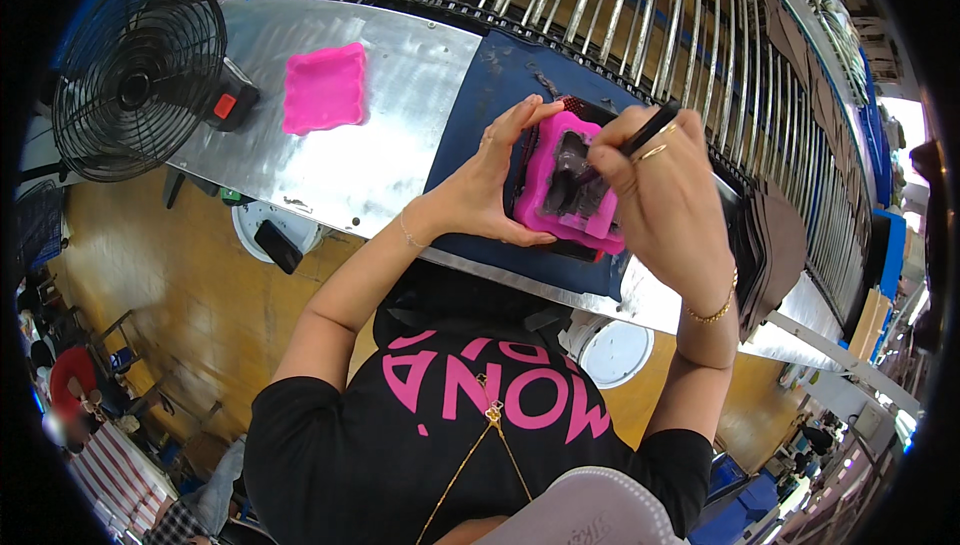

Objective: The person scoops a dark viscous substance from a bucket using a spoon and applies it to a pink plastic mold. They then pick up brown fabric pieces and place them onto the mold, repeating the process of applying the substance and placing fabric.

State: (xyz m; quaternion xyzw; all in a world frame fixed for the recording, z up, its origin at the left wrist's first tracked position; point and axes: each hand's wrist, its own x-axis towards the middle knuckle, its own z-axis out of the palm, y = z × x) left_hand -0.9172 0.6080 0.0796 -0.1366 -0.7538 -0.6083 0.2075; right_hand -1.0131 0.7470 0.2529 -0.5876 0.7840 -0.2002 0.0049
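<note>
Bare metal bench point(405, 70) runs slantwise beneath a bank of conveyor rollers point(605, 0) along its far edge, with a dark blue mat point(475, 135) laid across it.

On the mat's right part sits a pink scalloped tray point(540, 170); its visible left side runs from the far edge toward the near edge, leaning slightly left at the near end. Its right side is partly hidden, so I cannot tell the long axis surely. Inside is a glossy grey-black substance point(573, 157), liquid or paste I cannot tell.

The left hand point(485, 185) is clamped across the tray, fingers at its far end and thumb at its near end. The right hand point(660, 195) is closed around a black stick point(655, 128), upper end toward the far edge, lower end slanting left into the tray.

Toward the bench's left end lies a second pink scalloped piece point(325, 90), then a black fan point(140, 80). Brown flat pieces point(770, 245) stack right of the mat. Below the near edge stands a white bucket point(615, 353).
</note>
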